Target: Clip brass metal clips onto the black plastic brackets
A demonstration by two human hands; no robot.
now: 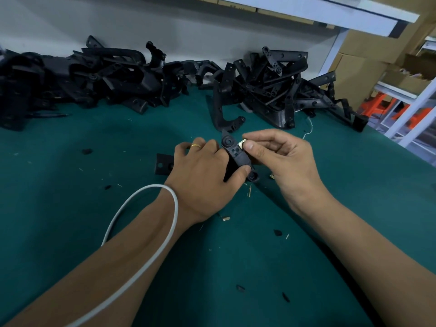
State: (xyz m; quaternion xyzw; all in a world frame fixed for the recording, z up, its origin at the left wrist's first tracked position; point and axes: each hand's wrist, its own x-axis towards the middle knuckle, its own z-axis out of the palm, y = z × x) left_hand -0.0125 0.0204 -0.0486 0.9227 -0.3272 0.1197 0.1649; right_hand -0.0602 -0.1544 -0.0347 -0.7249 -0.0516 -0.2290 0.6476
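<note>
Brass clip (pixel 242 144) is being pinched between the thumb and forefinger of the right hand (pixel 280 161) and is being held against the upper right edge of a black plastic bracket (pixel 237 156), just below the bracket's round boss. Only a small corner of the clip is being shown; the rest is being covered by the thumb. The remaining fingers (pixel 264 135) of the right hand are being kept curled over the clip.

The bracket is being gripped by the left hand (pixel 207 178) a little above the green counter (pixel 70 197), near its middle, with the thumb being pressed on the bracket's lower part and the other fingers being wrapped behind it. A gold ring (pixel 196 145) is being worn on that hand, and a white cable (pixel 151 232) is being looped around the left wrist.

A second small black piece (pixel 162 164) is being partly hidden by the left hand on the counter. A loose brass clip (pixel 226 218) is being seen lying by the left wrist. Two heaps of black plastic brackets are being shown at the far side of the counter, a left pile (pixel 94 76) and a right pile (pixel 271 90). Cardboard boxes (pixel 368 67) are being seen beyond the right edge.
</note>
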